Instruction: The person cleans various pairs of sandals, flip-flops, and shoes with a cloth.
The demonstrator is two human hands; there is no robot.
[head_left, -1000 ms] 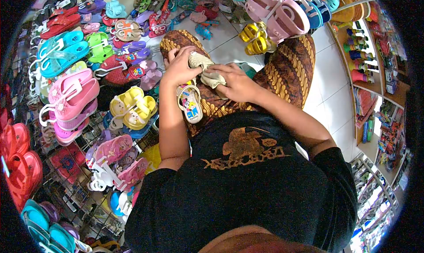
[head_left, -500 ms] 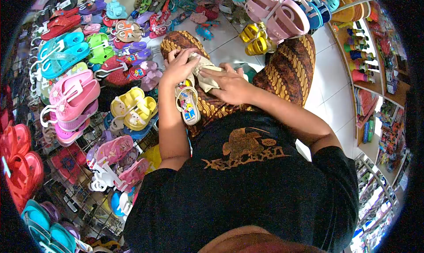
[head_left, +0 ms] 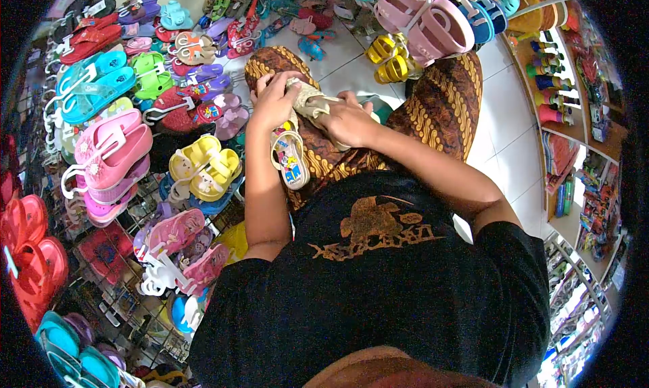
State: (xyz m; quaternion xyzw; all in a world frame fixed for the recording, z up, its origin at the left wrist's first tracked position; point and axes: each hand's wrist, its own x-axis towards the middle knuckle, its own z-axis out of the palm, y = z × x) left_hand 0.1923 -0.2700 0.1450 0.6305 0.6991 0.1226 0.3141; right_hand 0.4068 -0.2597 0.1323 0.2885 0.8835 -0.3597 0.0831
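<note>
A cream sandal with a cartoon-printed insole (head_left: 291, 163) is resting on patterned trousers (head_left: 439, 100) at the lap. Just beyond it, the left grip (head_left: 274, 100) is clasping a textured cream piece (head_left: 304, 92); the right grip (head_left: 347, 121) is bunching a cream cloth (head_left: 316, 108) against it. Leftward, pink shoes (head_left: 115, 154) are hanging; yellow sandals (head_left: 388, 60) are dangling near the right knee.

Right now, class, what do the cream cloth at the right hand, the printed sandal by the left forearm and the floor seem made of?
The cream cloth looks like soft matte fabric, perhaps cotton: it bunches into folds. The printed sandal seems moulded rubber or plastic foam: its thick pale rim holds its shape. The floor looks like glossy ceramic tile, given straight joints and bright glare.
</note>
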